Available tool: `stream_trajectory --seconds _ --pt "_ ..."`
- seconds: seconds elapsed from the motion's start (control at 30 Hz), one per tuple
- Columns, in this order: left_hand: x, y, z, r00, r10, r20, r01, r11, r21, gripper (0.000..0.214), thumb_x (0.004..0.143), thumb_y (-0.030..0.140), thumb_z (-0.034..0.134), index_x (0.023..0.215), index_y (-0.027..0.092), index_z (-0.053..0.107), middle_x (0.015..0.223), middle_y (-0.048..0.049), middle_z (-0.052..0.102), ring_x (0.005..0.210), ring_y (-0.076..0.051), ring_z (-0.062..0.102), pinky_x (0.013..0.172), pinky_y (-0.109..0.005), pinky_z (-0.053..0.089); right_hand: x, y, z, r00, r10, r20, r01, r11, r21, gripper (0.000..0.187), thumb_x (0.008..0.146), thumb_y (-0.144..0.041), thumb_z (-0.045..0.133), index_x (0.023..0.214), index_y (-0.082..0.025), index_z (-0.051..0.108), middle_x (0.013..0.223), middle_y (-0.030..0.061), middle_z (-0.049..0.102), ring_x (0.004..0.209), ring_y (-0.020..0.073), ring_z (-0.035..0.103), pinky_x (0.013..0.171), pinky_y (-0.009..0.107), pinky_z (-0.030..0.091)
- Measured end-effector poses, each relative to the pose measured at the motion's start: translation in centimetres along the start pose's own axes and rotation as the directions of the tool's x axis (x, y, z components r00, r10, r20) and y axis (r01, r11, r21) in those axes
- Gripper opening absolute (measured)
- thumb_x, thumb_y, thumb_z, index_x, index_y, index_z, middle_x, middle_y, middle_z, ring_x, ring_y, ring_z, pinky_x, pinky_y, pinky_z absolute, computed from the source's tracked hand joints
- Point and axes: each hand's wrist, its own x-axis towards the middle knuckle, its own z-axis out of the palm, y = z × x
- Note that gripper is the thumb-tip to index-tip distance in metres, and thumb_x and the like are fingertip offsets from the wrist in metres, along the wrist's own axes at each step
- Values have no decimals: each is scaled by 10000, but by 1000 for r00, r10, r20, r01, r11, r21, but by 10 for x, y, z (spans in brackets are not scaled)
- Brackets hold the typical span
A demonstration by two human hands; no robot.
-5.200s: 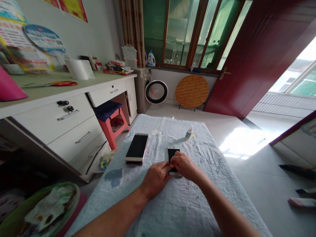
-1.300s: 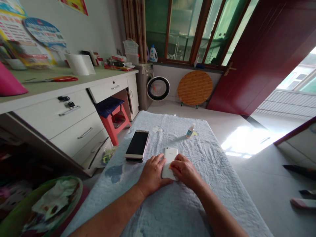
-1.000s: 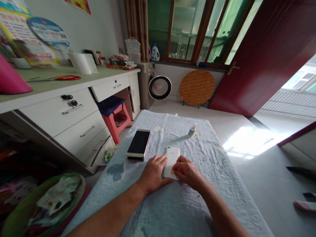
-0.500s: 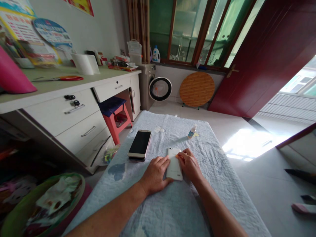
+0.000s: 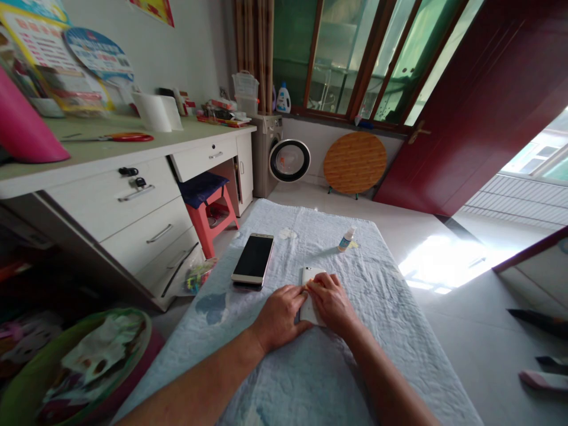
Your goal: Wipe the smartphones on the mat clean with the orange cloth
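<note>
A white smartphone [image 5: 309, 271] lies back up on the cloth-covered table, its camera end pointing away from me. My left hand [image 5: 280, 315] grips it along the left edge, with the thumb at the near end. Over the phone's back, my right hand [image 5: 330, 300] presses with bent, closed fingers. A small orange patch shows at those fingertips; what it is, I cannot make out. To the left lies a gold-framed phone [image 5: 253, 260] with a dark screen, on top of another flat thing. A small spray bottle [image 5: 347, 239] stands farther back on the right.
A blue-grey quilted cloth [image 5: 293, 384] covers the table. At left is a desk with scissors [image 5: 128, 137] and a paper roll [image 5: 153, 111]. A red stool [image 5: 206, 207] and a basket with clothes [image 5: 146, 331] stand on the floor. Behind are a washing machine [image 5: 265, 154] and a round wooden tabletop [image 5: 355, 161].
My right hand has slid left across the phone's back, up to my left fingertips, and now covers more of it. The left hand keeps its hold. The view has shifted slightly.
</note>
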Motion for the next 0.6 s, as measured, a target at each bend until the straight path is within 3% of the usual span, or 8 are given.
stream_trajectory --seconds 0.37,0.6 --pt "-2 -2 2 1000 -21 3 21 999 49 459 740 401 733 1121 176 612 1257 -123 595 1155 -307 538 1004 -448 426 3 33 7 985 132 -114 -139 988 -60 262 967 -288 408 1055 -295 655 1008 71 565 920 233 467 857 378 392" --pt "-2 -4 3 1000 -19 0 19 999 40 464 757 450 719 1126 190 609 1243 -120 603 1146 -312 547 992 -457 430 2 28 5 989 115 -90 -121 990 -70 238 956 -257 421 1028 -285 646 1001 72 568 914 231 470 852 375 395"
